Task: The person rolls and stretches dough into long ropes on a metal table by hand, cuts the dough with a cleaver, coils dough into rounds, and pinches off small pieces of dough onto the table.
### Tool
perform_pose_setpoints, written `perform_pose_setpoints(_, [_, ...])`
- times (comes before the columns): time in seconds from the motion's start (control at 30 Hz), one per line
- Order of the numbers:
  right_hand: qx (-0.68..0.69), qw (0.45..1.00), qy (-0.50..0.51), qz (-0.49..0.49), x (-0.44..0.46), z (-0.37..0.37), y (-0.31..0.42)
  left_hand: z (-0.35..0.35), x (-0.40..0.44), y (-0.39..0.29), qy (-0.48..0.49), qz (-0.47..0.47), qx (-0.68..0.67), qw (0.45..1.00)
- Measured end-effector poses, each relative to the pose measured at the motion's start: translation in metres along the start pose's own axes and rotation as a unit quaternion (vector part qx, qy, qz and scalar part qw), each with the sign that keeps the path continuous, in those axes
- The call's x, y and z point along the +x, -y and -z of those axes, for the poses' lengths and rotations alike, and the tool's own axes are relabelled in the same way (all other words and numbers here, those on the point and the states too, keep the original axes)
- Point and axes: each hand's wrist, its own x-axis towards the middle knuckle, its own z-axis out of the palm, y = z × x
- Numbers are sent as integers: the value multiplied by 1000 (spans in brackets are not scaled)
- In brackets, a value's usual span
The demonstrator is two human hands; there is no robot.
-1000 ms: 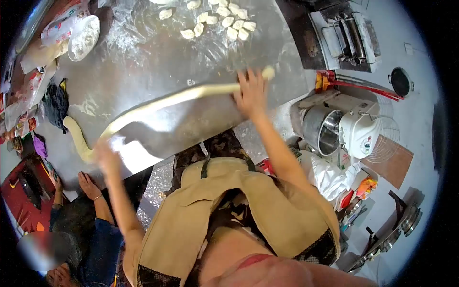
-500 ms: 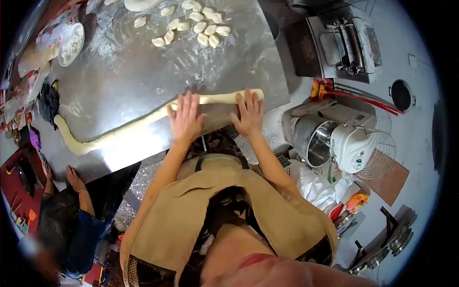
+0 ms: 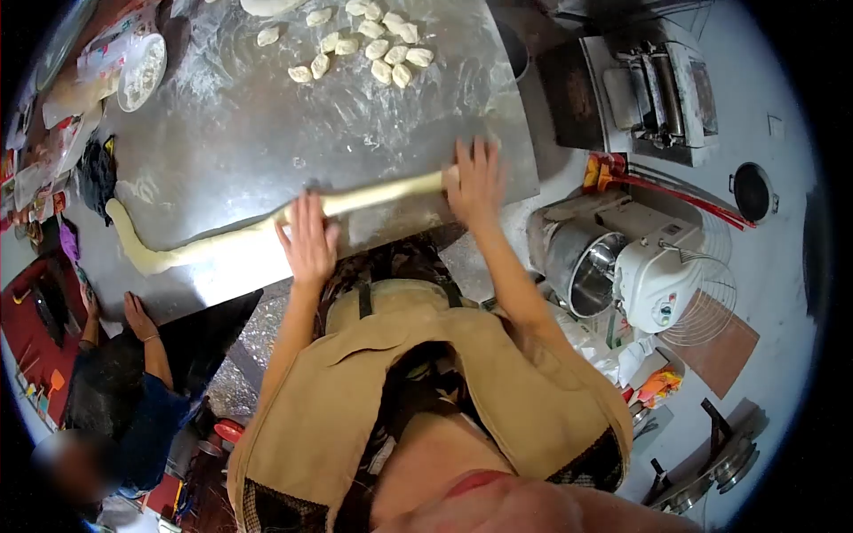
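A long rope of pale dough (image 3: 382, 194) lies along the near side of the metal table (image 3: 240, 151), with its far left end bent upward. My left hand (image 3: 308, 236) rests on the dough around its middle, palm down with fingers stretched out. Over the right end of the rope lies my right hand (image 3: 477, 185), also flat, its fingertips slightly blurred. Neither hand is wrapped around the dough. Toward the back of the table sit several small dough pieces (image 3: 374, 50), with white flour scattered near them.
A bowl of white flour (image 3: 142, 73) stands at the table's left. Another person's hand (image 3: 140, 317) rests on the near left edge. To my right are a dough mixer (image 3: 657, 280) and a roller machine (image 3: 662, 93). A larger piece of dough (image 3: 269, 5) shows at the back.
My hands have moved apart along the dough, the left toward the left and the right slightly rightward and away from me. The rope between them looks longer and thinner.
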Motion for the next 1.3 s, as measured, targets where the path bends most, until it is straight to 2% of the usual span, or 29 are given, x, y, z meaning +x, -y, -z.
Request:
perform_pose_setpoints(0.07, [-18,995,-89,-35,87,-9,12,0,69,21,-14,71,-28,997])
perform_pose_setpoints(0.13, [-38,983,-175,-48,152,-32,18,1,136,38,-94,139,-21,986])
perform_pose_setpoints(0.2, [-66,975,-206,-52,159,-44,12,-3,152,57,-90,116,-9,989])
perform_pose_setpoints(0.27, [114,973,-163,116,131,-49,-2,8,136,66,-73,41,-5,996])
perform_pose_setpoints(0.33, [63,986,-70,134,37,-9,10,29,70,70,-32,-31,-26,999])
perform_pose_setpoints(0.4, [79,973,-135,171,-33,-8,-3,22,18,99,-54,-39,3,998])
perform_pose_setpoints(0.43, [77,973,-132,174,-33,-5,-6,12,1,126,-55,-28,37,997])
perform_pose_setpoints(0.47, [72,980,-107,149,-35,-4,-8,17,-4,149,-105,-61,21,992])
perform_pose_setpoints(0.53, [68,987,-77,127,-31,-2,1,39,-5,187,-42,-81,-12,996])
perform_pose_setpoints(0.6, [229,969,72,56,4,13,31,55,-13,215,2,-72,-43,996])
perform_pose_setpoints(0.63, [272,956,81,71,18,24,52,55,-21,226,11,-3,-37,999])
perform_pose_setpoints(0.67, [315,941,91,84,30,34,76,75,-18,215,79,127,-15,989])
perform_pose_setpoints(0.73, [499,842,201,35,48,42,117,97,3,187,229,225,77,944])
perform_pose_setpoints(0.77, [499,840,209,38,53,57,135,99,9,164,57,80,-48,994])
perform_pose_setpoints(0.8, [521,820,234,25,61,74,152,100,37,126,-41,2,-206,978])
perform_pose_setpoints(0.83, [542,800,258,13,68,90,165,103,64,80,-84,-67,-378,920])
perform_pose_setpoints(0.87, [540,800,260,19,72,104,172,112,84,39,-75,-96,-434,893])
perform_pose_setpoints(0.93, [489,843,207,87,75,128,177,109,112,-3,-63,-83,-451,886])
perform_pose_setpoints(0.97, [505,833,210,85,76,134,177,102,114,-6,-67,-80,-455,884])
perform_pose_setpoints(1.03, [501,838,201,75,75,151,177,93,123,-15,-14,-21,-436,899])
perform_pose_setpoints(1.17, [509,842,167,66,74,159,164,96,131,-31,-67,-56,-474,876])
perform_pose_setpoints(1.23, [504,848,153,59,76,163,161,110,140,-51,-145,-13,-544,827])
perform_pose_setpoints(1.27, [497,855,141,50,76,165,159,109,141,-54,-142,-14,-544,827])
perform_pose_setpoints(1.3, [498,855,141,50,78,167,158,109,143,-54,-99,-8,-511,854])
